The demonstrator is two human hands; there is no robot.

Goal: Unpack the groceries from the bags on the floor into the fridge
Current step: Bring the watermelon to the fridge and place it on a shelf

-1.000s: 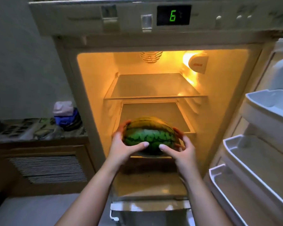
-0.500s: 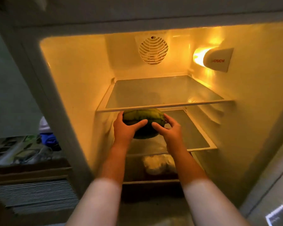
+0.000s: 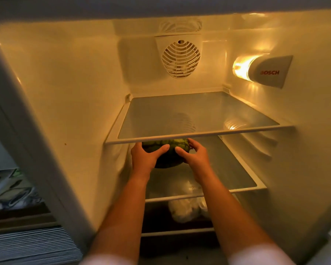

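A small striped green watermelon (image 3: 166, 159) sits at the left of the second glass shelf (image 3: 237, 175) inside the open fridge. Its top is hidden behind the front edge of the top shelf (image 3: 199, 133). My left hand (image 3: 145, 157) grips its left side, thumb across the front. My right hand (image 3: 195, 155) grips its right side, fingers curled over the rind. Whether the melon rests fully on the shelf I cannot tell.
The top glass shelf holds nothing. A pale plastic bag (image 3: 183, 211) lies on the shelf below the melon. A fan grille (image 3: 181, 58) and a lit lamp (image 3: 243, 67) sit on the back and right walls. A cluttered counter (image 3: 11, 194) stands left of the fridge.
Both hands carried the watermelon from in front of the fridge deeper onto the second shelf, under the top shelf. My head moved closer to the fridge interior.
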